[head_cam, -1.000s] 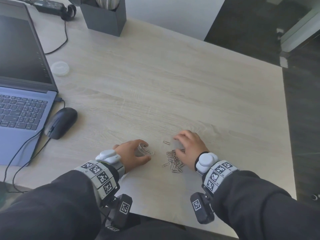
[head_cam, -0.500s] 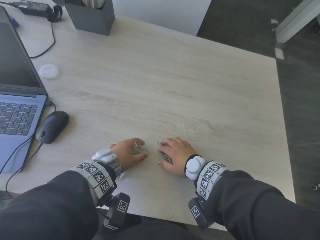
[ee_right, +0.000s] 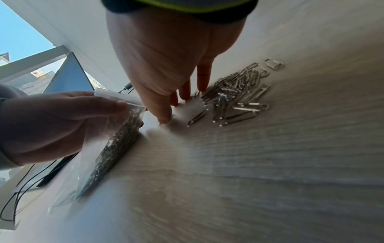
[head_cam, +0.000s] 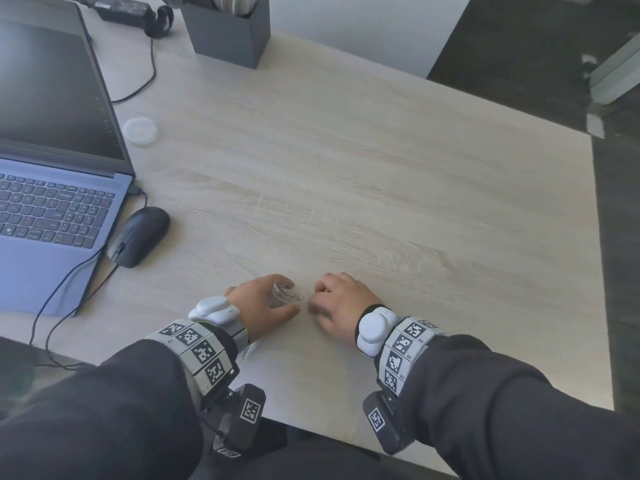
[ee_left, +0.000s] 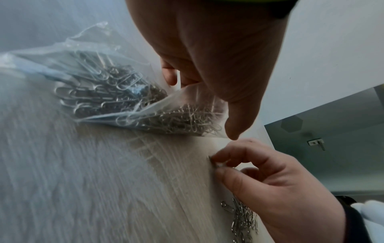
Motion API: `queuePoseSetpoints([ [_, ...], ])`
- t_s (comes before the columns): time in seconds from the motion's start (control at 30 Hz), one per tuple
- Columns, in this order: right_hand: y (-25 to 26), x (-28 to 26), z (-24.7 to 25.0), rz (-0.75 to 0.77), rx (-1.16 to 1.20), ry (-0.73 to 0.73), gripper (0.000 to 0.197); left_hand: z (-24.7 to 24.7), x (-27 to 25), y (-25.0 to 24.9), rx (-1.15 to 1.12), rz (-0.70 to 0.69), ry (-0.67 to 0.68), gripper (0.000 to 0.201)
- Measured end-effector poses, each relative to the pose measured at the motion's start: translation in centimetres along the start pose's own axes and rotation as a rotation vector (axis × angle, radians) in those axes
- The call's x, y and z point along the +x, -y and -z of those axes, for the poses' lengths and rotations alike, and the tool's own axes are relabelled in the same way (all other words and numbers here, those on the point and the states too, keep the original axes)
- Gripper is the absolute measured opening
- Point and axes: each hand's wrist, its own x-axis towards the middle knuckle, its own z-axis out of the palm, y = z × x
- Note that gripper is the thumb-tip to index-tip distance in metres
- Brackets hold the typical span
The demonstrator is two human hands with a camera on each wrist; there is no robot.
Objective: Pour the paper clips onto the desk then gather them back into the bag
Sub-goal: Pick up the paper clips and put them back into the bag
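Note:
A clear plastic bag lies on the desk, holding many silver paper clips. My left hand grips its open mouth, thumb on the upper lip. Just right of it, my right hand sits curled on the desk. In the left wrist view its index finger and thumb pinch a paper clip right at the bag's opening. A loose pile of paper clips lies on the desk under its palm. The right wrist view shows the bag edge-on in my left hand.
An open laptop and a black wired mouse are on the left. A white round lid, a dark holder and a power adapter lie further back. The desk's right edge borders dark floor.
My right hand has slid left to the bag's mouth, and the loose clips are now hidden beneath it in the head view. My left hand has kept hold of the bag.

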Motion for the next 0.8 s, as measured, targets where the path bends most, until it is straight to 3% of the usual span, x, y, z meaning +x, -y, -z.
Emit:
queuePoseSetpoints([
  [0.4, -3.5, -2.8, 1.8, -0.139, -0.085, 0.044, 0.01, -0.3, 0.4, -0.3, 0.02, 0.002, 0.054, 0.06],
  [0.6, -1.2, -2.7, 0.8, -0.023, -0.058, 0.027, 0.024, -0.5, 0.7, -1.1, 0.032, -0.016, 0.054, 0.062],
  [0.8, 0.0, -2.6, -0.7, 0.101, -0.143, 0.03, 0.017, -0.5, 0.6, -1.5, 0.046, -0.026, 0.055, 0.056],
])
